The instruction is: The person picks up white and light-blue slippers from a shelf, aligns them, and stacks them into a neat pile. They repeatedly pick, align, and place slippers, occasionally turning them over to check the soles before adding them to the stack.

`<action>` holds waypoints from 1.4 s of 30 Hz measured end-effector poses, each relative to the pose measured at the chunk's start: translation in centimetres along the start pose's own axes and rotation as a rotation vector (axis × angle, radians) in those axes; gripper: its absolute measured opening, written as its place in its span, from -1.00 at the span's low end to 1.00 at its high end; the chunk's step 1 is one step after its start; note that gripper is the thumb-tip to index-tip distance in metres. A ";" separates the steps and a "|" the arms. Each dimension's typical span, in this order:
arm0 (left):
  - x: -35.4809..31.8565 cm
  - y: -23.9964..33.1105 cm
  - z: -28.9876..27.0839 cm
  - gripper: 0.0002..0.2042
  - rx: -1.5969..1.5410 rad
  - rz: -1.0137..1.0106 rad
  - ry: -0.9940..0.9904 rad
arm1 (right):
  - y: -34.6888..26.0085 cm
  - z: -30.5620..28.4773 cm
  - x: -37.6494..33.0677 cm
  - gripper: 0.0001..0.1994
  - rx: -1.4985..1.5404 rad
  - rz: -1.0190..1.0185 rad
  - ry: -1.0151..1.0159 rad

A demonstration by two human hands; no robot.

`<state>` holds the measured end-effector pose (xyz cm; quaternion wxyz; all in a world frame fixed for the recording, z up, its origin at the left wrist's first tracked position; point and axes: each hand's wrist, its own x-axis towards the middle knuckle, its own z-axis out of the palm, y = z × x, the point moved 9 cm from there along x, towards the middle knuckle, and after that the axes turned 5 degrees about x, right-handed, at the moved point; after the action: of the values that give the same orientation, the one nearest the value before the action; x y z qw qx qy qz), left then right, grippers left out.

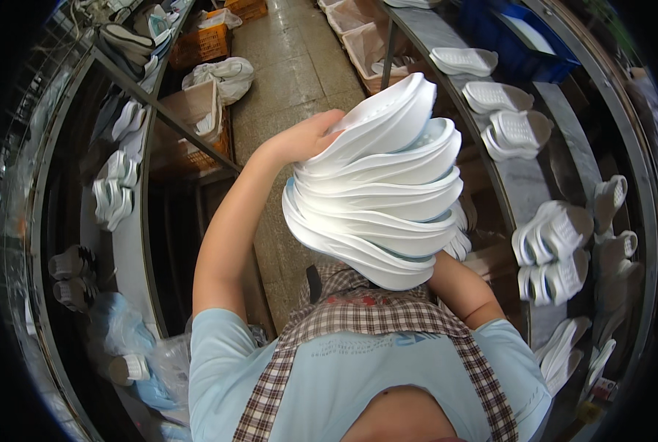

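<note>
Left hand (310,140) grips at least six soles (377,202), mid-frame, long axes crosswise, topmost tilting upper right; right hand hidden, grip unclear.

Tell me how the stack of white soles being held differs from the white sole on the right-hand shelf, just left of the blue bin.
The stack of white soles has many layers, while the white sole looks like a single piece.
The stack is held up with the left hand at its edge; the sole rests on the shelf.
The stack fans out, whereas the sole lies flat.
Both are white.
</note>
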<state>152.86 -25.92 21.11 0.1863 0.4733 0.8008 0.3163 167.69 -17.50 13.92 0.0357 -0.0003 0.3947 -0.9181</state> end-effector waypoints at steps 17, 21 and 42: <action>8.6 -23.8 -18.3 -0.54 -0.182 -0.172 0.140 | 1.6 2.1 32.7 -0.56 0.078 0.096 -0.086; 13.3 -27.7 -23.1 -0.37 -0.068 -0.050 0.129 | 0.4 2.3 39.4 -0.56 0.045 0.134 -0.067; 26.3 -16.9 -0.4 -0.13 -1.658 -0.364 -0.636 | -15.7 -11.3 24.5 0.11 -0.867 -0.067 0.955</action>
<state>129.13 -8.97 9.87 0.7270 0.1185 0.2895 0.6112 141.88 -0.12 16.84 -0.1758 0.3815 0.7022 -0.5749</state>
